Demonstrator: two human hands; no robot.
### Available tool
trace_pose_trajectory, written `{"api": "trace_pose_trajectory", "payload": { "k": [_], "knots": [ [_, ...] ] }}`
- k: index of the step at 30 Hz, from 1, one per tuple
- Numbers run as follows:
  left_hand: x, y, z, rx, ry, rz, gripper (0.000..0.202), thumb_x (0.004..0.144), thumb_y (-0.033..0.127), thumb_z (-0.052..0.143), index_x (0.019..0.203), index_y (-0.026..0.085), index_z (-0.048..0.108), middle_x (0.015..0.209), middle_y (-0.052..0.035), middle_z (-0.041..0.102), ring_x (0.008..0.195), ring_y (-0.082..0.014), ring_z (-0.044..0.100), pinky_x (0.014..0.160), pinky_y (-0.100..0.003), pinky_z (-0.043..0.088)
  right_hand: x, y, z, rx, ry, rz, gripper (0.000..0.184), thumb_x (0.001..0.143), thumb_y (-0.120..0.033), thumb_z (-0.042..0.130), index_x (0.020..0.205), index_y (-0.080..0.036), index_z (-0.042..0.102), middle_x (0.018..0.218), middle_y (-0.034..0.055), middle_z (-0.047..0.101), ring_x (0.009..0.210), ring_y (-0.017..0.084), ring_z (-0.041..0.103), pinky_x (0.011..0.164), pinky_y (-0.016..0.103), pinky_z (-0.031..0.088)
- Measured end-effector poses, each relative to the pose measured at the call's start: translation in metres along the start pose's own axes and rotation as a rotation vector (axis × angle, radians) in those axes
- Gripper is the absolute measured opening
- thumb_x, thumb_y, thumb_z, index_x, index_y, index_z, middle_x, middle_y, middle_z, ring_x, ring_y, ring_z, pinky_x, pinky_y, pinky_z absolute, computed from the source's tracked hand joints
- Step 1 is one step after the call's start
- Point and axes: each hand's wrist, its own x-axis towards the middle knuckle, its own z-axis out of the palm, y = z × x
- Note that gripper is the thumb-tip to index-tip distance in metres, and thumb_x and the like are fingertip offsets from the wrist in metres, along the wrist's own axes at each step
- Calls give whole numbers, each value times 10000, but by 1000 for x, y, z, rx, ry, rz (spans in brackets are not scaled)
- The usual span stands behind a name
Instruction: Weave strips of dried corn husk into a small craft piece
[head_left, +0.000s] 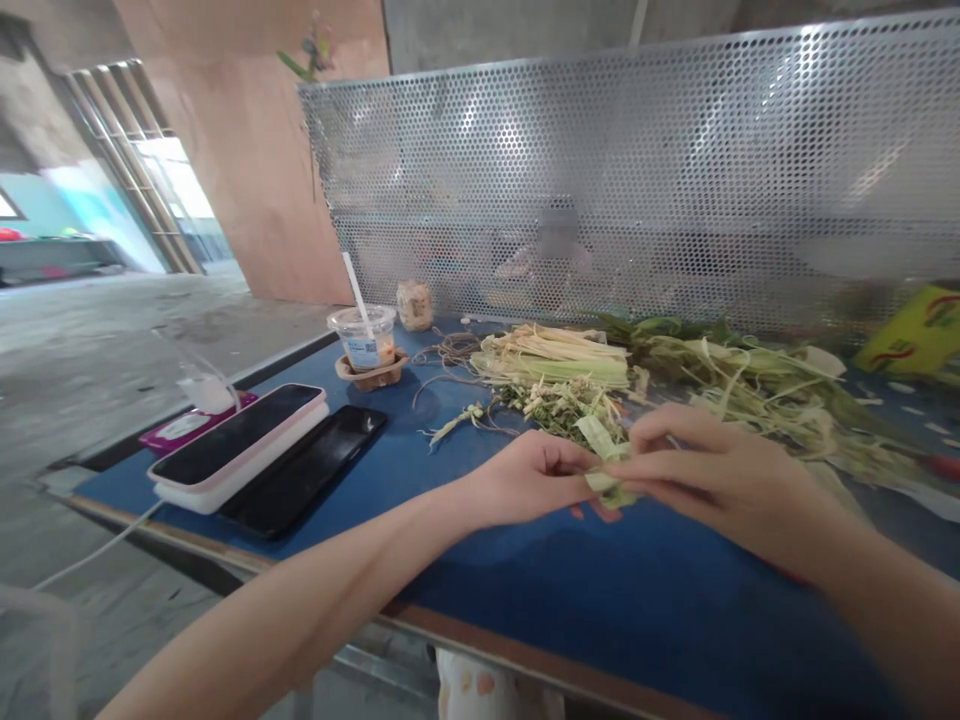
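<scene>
My left hand (529, 478) and my right hand (724, 465) meet above the front part of the blue table. Between their fingertips they pinch a folded pale green strip (598, 437) that looks like corn husk. One end of it sticks up, and the fingers partly cover the rest. Just behind the hands lies a heap of small dried flower-like sprigs (559, 403). Beyond that rests a stack of flat, pale husk strips (555, 358). Loose green and yellowish husks (780, 390) spread behind my right hand.
Phones, one black (307, 475) and one pink-edged (244, 445), lie at the left beside a purple box (187, 420). A plastic cup with a straw (364, 340) sits in a cardboard holder. Brown twine (454, 350) lies near the husks. A perforated metal screen (600, 180) closes the back.
</scene>
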Motion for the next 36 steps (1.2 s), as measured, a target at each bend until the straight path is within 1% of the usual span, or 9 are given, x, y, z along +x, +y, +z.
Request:
{"api": "trace_pose_trajectory", "payload": {
  "k": [3, 10, 15, 18, 22, 28, 30, 33, 36],
  "knots": [
    [0, -2, 0, 38, 0, -10, 262, 812, 252, 489, 915, 57, 631, 798, -115, 676, 672, -100, 588, 635, -202, 460, 0, 2, -1, 14, 16, 39, 159, 853, -213, 455, 850, -253, 609, 857, 29, 542, 777, 129, 550, 688, 233, 449],
    [-2, 0, -1, 99, 9, -6, 263, 810, 257, 481, 938, 86, 634, 807, -90, 683, 675, -105, 586, 645, -203, 457, -1, 1, -8, -12, -92, 1, 124, 837, -207, 471, 822, -243, 589, 847, 30, 535, 790, 142, 530, 708, 269, 428],
    [-3, 3, -2, 222, 25, 37, 259, 828, 270, 448, 865, 106, 644, 803, -76, 681, 675, -104, 577, 629, -188, 444, 1, 0, -4, -43, -70, 30, 125, 831, -200, 467, 779, -225, 579, 826, 39, 533, 794, 157, 513, 687, 282, 421],
    [-3, 2, -2, 276, 34, 52, 259, 834, 269, 436, 868, 114, 640, 793, -70, 680, 657, -100, 563, 620, -186, 438, 1, -1, 0, -79, -78, -3, 140, 841, -174, 447, 786, -213, 570, 831, 40, 528, 801, 156, 500, 732, 303, 408],
    [-2, 1, -2, 300, 47, 51, 272, 839, 279, 424, 878, 97, 624, 762, -76, 675, 597, -92, 533, 560, -176, 410, 0, -5, 1, -135, -121, -63, 177, 855, -141, 409, 776, -184, 562, 818, 48, 520, 792, 163, 484, 760, 325, 386],
    [-1, 0, -1, 336, 63, 58, 271, 831, 304, 437, 789, 105, 617, 678, -44, 637, 590, -90, 522, 541, -170, 383, 3, -15, 1, -299, -130, -174, 302, 830, -57, 329, 669, -180, 553, 739, 62, 531, 696, 176, 443, 695, 326, 373],
    [-1, 1, -1, 360, 64, 49, 277, 832, 309, 430, 768, 110, 612, 654, -28, 614, 550, -76, 478, 516, -169, 362, 4, -18, 2, -352, -108, -212, 325, 806, -29, 323, 615, -188, 533, 708, 63, 532, 650, 175, 416, 660, 325, 357],
    [-1, 2, -1, 395, 89, 43, 279, 830, 318, 426, 734, 119, 596, 598, 2, 556, 496, -60, 393, 467, -171, 307, 6, -20, 2, -382, -87, -213, 314, 789, -27, 341, 587, -187, 521, 690, 70, 533, 631, 178, 400, 642, 328, 342],
    [-1, 2, -2, 407, 99, 52, 292, 829, 322, 421, 686, 122, 579, 591, 9, 539, 493, -59, 380, 465, -176, 291, 6, -19, 3, -358, -88, -180, 305, 806, -44, 344, 619, -176, 545, 702, 75, 544, 659, 183, 415, 665, 332, 348]
  ]
}}
